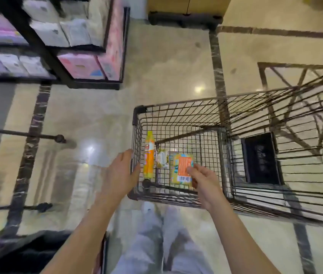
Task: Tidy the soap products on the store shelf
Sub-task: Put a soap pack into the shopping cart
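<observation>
Lower centre, the right hand [203,181] holds the soap box [181,167] by its edge in a narrow grip, inside the cart [139,111]. The left hand [120,171] rests wide open on the cart's side. Such a thin pinch may let the box drop.

A shop aisle — stocked shelves [57,42] of packaged goods at upper left, a wire shopping cart [226,107] on polished tile floor [166,76].
</observation>
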Demonstrator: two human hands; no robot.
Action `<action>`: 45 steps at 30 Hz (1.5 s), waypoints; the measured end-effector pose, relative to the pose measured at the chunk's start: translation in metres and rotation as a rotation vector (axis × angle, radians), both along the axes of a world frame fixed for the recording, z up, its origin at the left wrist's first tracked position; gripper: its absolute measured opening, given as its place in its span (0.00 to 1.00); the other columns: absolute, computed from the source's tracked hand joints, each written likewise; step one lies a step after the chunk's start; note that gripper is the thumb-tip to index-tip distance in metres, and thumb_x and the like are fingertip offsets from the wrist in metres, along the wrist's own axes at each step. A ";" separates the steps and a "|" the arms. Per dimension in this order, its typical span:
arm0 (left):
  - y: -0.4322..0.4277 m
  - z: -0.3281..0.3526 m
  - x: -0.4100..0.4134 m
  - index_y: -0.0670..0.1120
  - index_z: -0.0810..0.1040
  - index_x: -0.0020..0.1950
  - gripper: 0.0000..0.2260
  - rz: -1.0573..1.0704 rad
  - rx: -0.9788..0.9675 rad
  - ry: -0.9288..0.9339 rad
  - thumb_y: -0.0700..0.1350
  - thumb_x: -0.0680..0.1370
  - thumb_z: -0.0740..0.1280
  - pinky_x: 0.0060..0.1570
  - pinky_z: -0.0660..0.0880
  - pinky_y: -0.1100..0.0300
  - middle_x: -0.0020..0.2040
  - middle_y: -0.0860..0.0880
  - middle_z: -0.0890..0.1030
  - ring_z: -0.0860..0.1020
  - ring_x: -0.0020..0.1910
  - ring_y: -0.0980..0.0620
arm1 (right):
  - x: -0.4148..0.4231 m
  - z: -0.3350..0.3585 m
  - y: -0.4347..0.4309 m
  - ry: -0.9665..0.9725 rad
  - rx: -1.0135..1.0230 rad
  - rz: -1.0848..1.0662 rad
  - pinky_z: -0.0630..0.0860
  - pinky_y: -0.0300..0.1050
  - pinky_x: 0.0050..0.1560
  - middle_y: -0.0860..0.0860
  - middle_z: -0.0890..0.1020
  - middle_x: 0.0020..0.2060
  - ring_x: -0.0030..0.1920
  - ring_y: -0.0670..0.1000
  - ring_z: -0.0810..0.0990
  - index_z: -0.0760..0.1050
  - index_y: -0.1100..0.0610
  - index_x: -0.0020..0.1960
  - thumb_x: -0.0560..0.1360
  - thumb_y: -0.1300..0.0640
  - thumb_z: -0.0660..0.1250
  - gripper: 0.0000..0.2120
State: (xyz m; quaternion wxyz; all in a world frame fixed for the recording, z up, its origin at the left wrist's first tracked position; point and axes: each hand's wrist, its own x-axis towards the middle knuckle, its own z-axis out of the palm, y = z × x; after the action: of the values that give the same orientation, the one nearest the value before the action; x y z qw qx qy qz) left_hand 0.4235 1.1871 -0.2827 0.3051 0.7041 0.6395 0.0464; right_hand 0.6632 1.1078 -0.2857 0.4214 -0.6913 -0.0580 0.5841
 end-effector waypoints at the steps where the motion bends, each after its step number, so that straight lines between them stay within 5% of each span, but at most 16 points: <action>1: 0.010 -0.011 0.003 0.45 0.66 0.77 0.25 0.016 -0.032 -0.004 0.50 0.82 0.66 0.56 0.76 0.47 0.69 0.43 0.75 0.76 0.65 0.41 | 0.005 -0.011 0.010 -0.008 -0.033 -0.012 0.75 0.55 0.65 0.57 0.87 0.51 0.53 0.56 0.83 0.80 0.63 0.60 0.76 0.64 0.72 0.13; 6: 0.052 -0.069 0.007 0.45 0.57 0.82 0.31 0.106 -0.153 -0.010 0.56 0.83 0.63 0.59 0.76 0.45 0.73 0.42 0.71 0.76 0.66 0.41 | 0.024 -0.081 0.061 -0.020 -0.167 0.024 0.79 0.41 0.50 0.54 0.87 0.49 0.46 0.49 0.87 0.79 0.58 0.56 0.78 0.65 0.71 0.08; 11: 0.072 -0.109 0.013 0.53 0.69 0.71 0.19 0.176 -0.222 -0.127 0.60 0.83 0.60 0.56 0.79 0.46 0.60 0.50 0.80 0.80 0.56 0.47 | 0.032 -0.159 0.091 -0.037 -0.292 0.066 0.80 0.35 0.41 0.54 0.85 0.54 0.50 0.49 0.86 0.78 0.62 0.64 0.78 0.65 0.71 0.15; 16: 0.072 -0.130 0.016 0.52 0.70 0.72 0.20 0.340 -0.249 -0.247 0.58 0.82 0.64 0.51 0.79 0.53 0.55 0.56 0.81 0.82 0.50 0.52 | 0.035 -0.221 0.108 -0.067 -0.378 0.064 0.78 0.30 0.35 0.53 0.85 0.52 0.44 0.46 0.84 0.77 0.61 0.67 0.79 0.64 0.71 0.17; 18: 0.070 -0.133 0.016 0.53 0.70 0.72 0.20 0.377 -0.259 -0.276 0.58 0.82 0.65 0.50 0.79 0.55 0.54 0.58 0.80 0.82 0.50 0.53 | 0.038 -0.241 0.111 -0.084 -0.393 0.050 0.81 0.33 0.40 0.54 0.85 0.54 0.46 0.48 0.85 0.76 0.63 0.69 0.78 0.65 0.71 0.19; 22: 0.066 -0.137 0.019 0.56 0.70 0.71 0.19 0.449 -0.285 -0.324 0.57 0.82 0.67 0.54 0.81 0.51 0.59 0.56 0.80 0.82 0.55 0.52 | 0.041 -0.269 0.112 -0.129 -0.426 0.067 0.79 0.51 0.65 0.59 0.83 0.61 0.56 0.56 0.84 0.74 0.66 0.69 0.78 0.68 0.71 0.20; 27: 0.065 -0.139 0.023 0.56 0.71 0.70 0.17 0.475 -0.266 -0.339 0.54 0.82 0.68 0.53 0.80 0.55 0.58 0.59 0.80 0.81 0.54 0.58 | 0.046 -0.288 0.108 -0.218 -0.445 0.126 0.79 0.56 0.64 0.59 0.85 0.56 0.56 0.57 0.85 0.80 0.60 0.56 0.75 0.66 0.75 0.11; 31: 0.064 -0.136 0.022 0.55 0.73 0.69 0.16 0.438 -0.242 -0.308 0.54 0.82 0.67 0.49 0.79 0.60 0.53 0.61 0.81 0.79 0.50 0.66 | 0.046 -0.271 0.107 -0.306 -0.410 0.314 0.76 0.52 0.68 0.58 0.82 0.62 0.61 0.55 0.82 0.77 0.64 0.67 0.77 0.61 0.73 0.19; 38: 0.047 -0.093 0.016 0.47 0.74 0.71 0.18 0.309 -0.150 -0.124 0.50 0.82 0.67 0.53 0.77 0.54 0.60 0.51 0.81 0.80 0.54 0.50 | 0.043 -0.162 0.118 -0.819 -0.066 1.103 0.77 0.51 0.61 0.56 0.81 0.64 0.63 0.59 0.80 0.76 0.58 0.70 0.82 0.57 0.65 0.17; 45: -0.013 0.017 0.011 0.43 0.76 0.71 0.17 0.349 -0.023 0.102 0.43 0.82 0.64 0.58 0.77 0.47 0.65 0.42 0.80 0.79 0.62 0.39 | 0.012 -0.015 0.124 -1.276 0.572 1.614 0.77 0.53 0.42 0.58 0.82 0.46 0.46 0.62 0.81 0.79 0.60 0.55 0.73 0.63 0.64 0.12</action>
State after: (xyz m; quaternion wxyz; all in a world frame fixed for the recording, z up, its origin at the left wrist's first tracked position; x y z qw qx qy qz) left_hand 0.4349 1.1744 -0.2661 0.2678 0.5805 0.7670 0.0554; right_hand 0.6748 1.2321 -0.3011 -0.0518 -0.5017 -0.8434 0.1852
